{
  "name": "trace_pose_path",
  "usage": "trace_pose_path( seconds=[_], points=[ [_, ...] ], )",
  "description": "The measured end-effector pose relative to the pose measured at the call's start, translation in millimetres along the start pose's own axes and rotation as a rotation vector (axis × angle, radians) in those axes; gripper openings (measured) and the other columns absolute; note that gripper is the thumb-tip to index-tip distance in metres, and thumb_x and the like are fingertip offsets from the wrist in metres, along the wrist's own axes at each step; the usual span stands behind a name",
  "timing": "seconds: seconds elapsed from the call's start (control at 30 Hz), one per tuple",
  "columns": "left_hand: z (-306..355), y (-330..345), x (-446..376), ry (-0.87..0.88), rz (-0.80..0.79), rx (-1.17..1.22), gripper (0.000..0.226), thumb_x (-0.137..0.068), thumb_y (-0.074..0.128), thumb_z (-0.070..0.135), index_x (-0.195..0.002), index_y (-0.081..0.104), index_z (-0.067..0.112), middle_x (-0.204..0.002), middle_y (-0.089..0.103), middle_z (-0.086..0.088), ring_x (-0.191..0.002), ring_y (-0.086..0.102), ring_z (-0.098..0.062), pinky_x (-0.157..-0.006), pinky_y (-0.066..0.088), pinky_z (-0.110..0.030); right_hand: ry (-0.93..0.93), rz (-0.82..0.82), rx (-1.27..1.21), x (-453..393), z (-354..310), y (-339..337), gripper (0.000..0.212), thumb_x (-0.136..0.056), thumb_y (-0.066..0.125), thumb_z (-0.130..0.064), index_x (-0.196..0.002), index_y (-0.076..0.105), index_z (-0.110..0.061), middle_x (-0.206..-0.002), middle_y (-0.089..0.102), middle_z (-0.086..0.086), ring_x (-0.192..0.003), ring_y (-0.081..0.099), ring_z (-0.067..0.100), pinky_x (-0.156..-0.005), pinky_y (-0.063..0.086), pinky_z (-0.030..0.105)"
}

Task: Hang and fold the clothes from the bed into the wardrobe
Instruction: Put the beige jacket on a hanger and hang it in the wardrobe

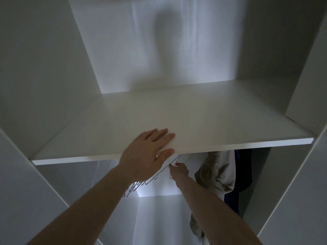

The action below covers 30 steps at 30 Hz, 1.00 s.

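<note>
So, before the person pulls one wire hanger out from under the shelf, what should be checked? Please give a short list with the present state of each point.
1. Right hand has hold of a wire hanger: ok, fingers pinch the wire.
2. Left hand steadies the body: ok, fingers flat on the shelf, thumb under its front edge.
3. Only one hanger is held: cannot tell, the other hangers bunch close together.
4. Hook free of the rail: cannot tell, the shelf hides the rail.
5. Hanging beige garment and dark garment clear of the pull path: ok, both hang to the right of the hand.
</note>
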State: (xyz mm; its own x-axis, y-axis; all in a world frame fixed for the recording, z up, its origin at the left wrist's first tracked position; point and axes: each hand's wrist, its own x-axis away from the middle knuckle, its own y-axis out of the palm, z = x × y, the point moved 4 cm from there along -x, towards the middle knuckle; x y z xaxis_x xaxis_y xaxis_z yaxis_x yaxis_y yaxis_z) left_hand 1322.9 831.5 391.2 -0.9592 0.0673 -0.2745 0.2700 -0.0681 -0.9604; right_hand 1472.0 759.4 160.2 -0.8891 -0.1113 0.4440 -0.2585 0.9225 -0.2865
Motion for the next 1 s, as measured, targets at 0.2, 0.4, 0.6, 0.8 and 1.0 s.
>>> trace_pose_path(
  seconds=[0.2, 0.4, 0.6, 0.8, 1.0],
  points=[
    [0, -1, 0, 0.0, -0.006, 0.003, 0.067, -0.098, 0.014, 0.068, -0.16, 0.026, 0.044, -0.167, 0.026, 0.017, -0.155, 0.021, -0.013, -0.127, 0.021, -0.037, 0.033, 0.069, -0.011, 3, 3, -16, 0.069, -0.094, 0.073, -0.038, -0.143, 0.036, -0.007, -0.146, 0.039, 0.018, -0.121, 0.059, 0.035, -0.093, 0.054, 0.037],
    [0, 2, 0, -0.004, -0.005, -0.011, 0.064, -0.1, 0.015, 0.068, -0.16, 0.024, 0.046, -0.167, 0.024, 0.02, -0.155, 0.019, -0.011, -0.127, 0.018, -0.034, -0.045, -0.01, -0.072, 1, 1, -8, 0.043, -0.098, 0.069, -0.026, -0.138, 0.058, -0.013, -0.15, 0.045, 0.014, -0.121, 0.06, 0.029, -0.099, 0.05, 0.029],
    [-1, 2, 0, -0.01, 0.002, -0.012, 0.064, -0.099, 0.015, 0.068, -0.159, 0.024, 0.048, -0.167, 0.023, 0.021, -0.155, 0.018, -0.01, -0.126, 0.016, -0.031, -0.015, -0.071, -0.202, 5, -13, 4, 0.055, -0.101, 0.061, -0.029, -0.151, 0.044, -0.014, -0.152, 0.045, 0.013, -0.126, 0.055, 0.029, -0.103, 0.05, 0.037],
    [-2, 3, -1, -0.011, 0.007, -0.006, 0.062, -0.101, 0.017, 0.067, -0.159, 0.025, 0.048, -0.167, 0.023, 0.022, -0.155, 0.019, -0.01, -0.126, 0.019, -0.033, -0.08, -0.112, -0.031, -5, -17, 9, 0.045, -0.105, 0.056, -0.036, -0.14, 0.06, -0.009, -0.146, 0.056, 0.012, -0.132, 0.054, 0.029, -0.109, 0.046, 0.034],
    [-2, 2, -1, -0.01, 0.0, 0.011, 0.07, -0.095, 0.01, 0.072, -0.159, 0.026, 0.047, -0.167, 0.025, 0.021, -0.155, 0.02, -0.01, -0.126, 0.022, -0.036, -0.167, -0.027, -0.189, 8, -5, 8, 0.022, -0.108, 0.049, -0.015, -0.114, 0.066, -0.002, -0.109, 0.072, 0.017, -0.096, 0.067, 0.027, -0.093, 0.056, 0.04]
  ],
)
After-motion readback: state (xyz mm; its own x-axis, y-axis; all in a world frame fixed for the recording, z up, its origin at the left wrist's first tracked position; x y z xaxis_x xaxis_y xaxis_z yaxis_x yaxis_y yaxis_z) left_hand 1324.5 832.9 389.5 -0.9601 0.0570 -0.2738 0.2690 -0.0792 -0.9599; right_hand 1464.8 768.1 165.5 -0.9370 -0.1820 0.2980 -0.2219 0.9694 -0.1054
